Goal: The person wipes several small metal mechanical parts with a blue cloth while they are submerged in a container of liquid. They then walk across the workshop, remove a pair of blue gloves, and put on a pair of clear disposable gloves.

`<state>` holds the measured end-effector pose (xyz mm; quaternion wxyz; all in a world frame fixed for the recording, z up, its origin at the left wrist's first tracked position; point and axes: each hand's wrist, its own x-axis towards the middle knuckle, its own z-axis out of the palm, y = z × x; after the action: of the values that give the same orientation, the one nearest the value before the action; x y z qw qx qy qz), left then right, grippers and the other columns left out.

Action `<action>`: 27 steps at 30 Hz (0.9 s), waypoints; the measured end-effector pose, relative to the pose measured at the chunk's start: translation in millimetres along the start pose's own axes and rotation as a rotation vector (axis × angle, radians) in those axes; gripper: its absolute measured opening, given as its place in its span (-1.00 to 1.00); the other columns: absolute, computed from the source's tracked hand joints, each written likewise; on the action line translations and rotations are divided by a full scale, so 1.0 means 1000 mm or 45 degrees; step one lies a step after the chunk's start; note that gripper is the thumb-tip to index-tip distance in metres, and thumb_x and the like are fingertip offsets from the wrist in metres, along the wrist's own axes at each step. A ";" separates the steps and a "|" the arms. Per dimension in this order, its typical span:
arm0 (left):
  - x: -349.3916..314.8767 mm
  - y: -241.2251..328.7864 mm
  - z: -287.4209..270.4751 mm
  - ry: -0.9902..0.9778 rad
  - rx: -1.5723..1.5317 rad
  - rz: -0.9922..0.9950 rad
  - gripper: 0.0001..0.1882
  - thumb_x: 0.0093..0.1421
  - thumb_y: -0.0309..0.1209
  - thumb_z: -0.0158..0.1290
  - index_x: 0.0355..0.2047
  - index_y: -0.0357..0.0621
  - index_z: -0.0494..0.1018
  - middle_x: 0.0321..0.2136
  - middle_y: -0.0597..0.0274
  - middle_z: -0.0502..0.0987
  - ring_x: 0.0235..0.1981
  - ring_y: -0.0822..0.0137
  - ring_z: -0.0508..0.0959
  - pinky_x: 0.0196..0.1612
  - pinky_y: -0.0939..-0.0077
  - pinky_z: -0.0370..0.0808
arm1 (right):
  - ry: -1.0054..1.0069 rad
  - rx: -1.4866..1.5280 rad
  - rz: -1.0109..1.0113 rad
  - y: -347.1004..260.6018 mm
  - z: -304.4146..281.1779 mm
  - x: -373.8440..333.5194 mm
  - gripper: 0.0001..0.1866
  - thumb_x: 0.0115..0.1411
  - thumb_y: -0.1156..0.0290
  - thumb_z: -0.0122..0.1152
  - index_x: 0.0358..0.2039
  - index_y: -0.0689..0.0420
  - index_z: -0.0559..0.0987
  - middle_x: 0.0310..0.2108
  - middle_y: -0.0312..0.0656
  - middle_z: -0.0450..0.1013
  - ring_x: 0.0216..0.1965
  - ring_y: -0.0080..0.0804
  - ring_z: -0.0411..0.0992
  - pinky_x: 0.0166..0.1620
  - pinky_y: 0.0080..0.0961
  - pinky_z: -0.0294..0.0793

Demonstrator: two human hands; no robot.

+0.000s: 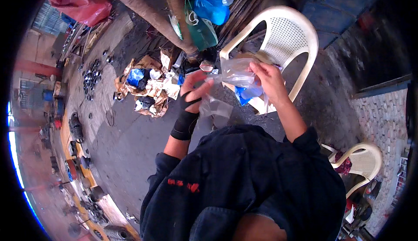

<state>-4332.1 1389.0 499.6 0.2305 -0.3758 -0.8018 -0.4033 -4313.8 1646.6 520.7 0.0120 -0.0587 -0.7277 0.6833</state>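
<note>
A clear plastic bag (238,76) is stretched between my two hands in front of a cream plastic chair (310,25). My left hand (194,92), with a black wrap (185,123) round its wrist, has its fingers curled at the bag's gathered left end. My right hand (271,80) pinches the bag's other side between thumb and fingers. Below my left hand hangs another piece of clear plastic (216,109); I cannot tell whether it belongs to the same bag. Blue and white plastic (248,94) shows on the chair seat, partly behind my right hand.
Crumpled brown paper and plastic (152,86) lie on the floor at left. Several small dark round parts (92,77) are scattered farther left. A wooden post (174,14) with hanging bags (209,6) stands ahead. A second cream chair (365,160) is at right.
</note>
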 end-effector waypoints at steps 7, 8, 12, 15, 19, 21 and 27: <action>0.034 0.020 -0.042 -0.008 -0.842 -1.160 -0.22 -0.08 -0.51 0.24 0.16 -0.27 0.12 0.03 0.00 0.31 -0.45 0.33 0.52 -0.45 0.53 0.47 | -0.120 -0.309 -0.344 -0.023 0.027 -0.005 -0.72 0.22 0.27 0.09 -0.38 0.25 0.57 -0.63 -0.27 0.40 -0.60 -0.65 0.27 -0.51 -0.62 0.23; 0.033 0.017 -0.039 -0.044 -1.001 -1.234 -0.24 -0.04 -0.46 0.23 0.15 -0.29 0.13 0.04 0.00 0.31 -0.45 0.31 0.52 -0.46 0.49 0.47 | -0.136 -0.303 -0.392 -0.024 0.032 -0.004 -0.73 0.22 0.28 0.09 -0.38 0.25 0.57 -0.62 -0.28 0.41 -0.59 -0.64 0.28 -0.50 -0.62 0.25; 0.032 0.008 -0.048 -0.353 -1.398 -1.220 -0.43 0.11 -0.28 0.10 0.09 -0.26 0.25 -0.09 0.11 0.44 -0.43 0.37 0.50 -0.47 0.58 0.42 | -0.166 -0.178 -0.537 -0.032 0.054 -0.007 -0.76 0.24 0.31 0.07 -0.34 0.24 0.58 -0.55 -0.29 0.45 -0.49 -0.63 0.36 -0.38 -0.65 0.35; 0.022 -0.005 -0.051 -0.184 -1.337 -1.257 -0.70 0.17 -0.30 0.06 -0.17 -0.24 0.47 -0.29 0.22 0.54 -0.55 0.55 0.42 -0.49 0.65 0.34 | -0.249 -0.119 -0.443 -0.027 0.061 -0.003 -0.76 0.24 0.31 0.06 -0.28 0.24 0.56 -0.48 -0.28 0.48 -0.42 -0.62 0.39 -0.32 -0.66 0.38; 0.006 -0.026 -0.060 0.003 -1.150 -0.981 -0.86 0.17 -0.43 0.06 -0.30 -0.23 0.51 -0.35 0.27 0.55 -0.29 0.49 0.50 -0.20 0.60 0.42 | -0.326 0.029 -0.183 -0.008 0.066 0.007 -0.72 0.24 0.32 0.07 -0.15 0.25 0.50 -0.34 -0.25 0.48 -0.32 -0.59 0.43 -0.22 -0.64 0.42; 0.014 -0.017 -0.077 0.076 -1.081 -1.186 -0.85 0.12 -0.40 0.13 -0.37 -0.24 0.49 -0.44 0.32 0.55 -0.43 0.57 0.50 -0.49 0.70 0.44 | -0.253 0.051 -0.100 -0.007 0.064 0.017 -0.65 0.21 0.32 0.12 -0.07 0.26 0.44 -0.21 -0.20 0.46 -0.18 -0.51 0.44 -0.09 -0.61 0.41; 0.008 -0.022 -0.089 -0.004 -0.889 -1.132 -0.86 0.07 -0.44 0.14 -0.39 -0.25 0.46 -0.51 0.31 0.54 -0.55 0.59 0.47 -0.53 0.77 0.33 | -0.362 -0.686 -0.809 -0.086 0.089 0.024 -0.46 0.01 0.17 0.31 -0.05 0.21 0.45 -0.12 -0.05 0.45 -0.12 -0.26 0.44 -0.03 -0.39 0.38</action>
<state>-4348.7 1310.2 545.3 -0.1008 -0.0566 -0.7023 -0.7025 -4352.6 1555.4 599.4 0.1054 0.2617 -0.8563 0.4327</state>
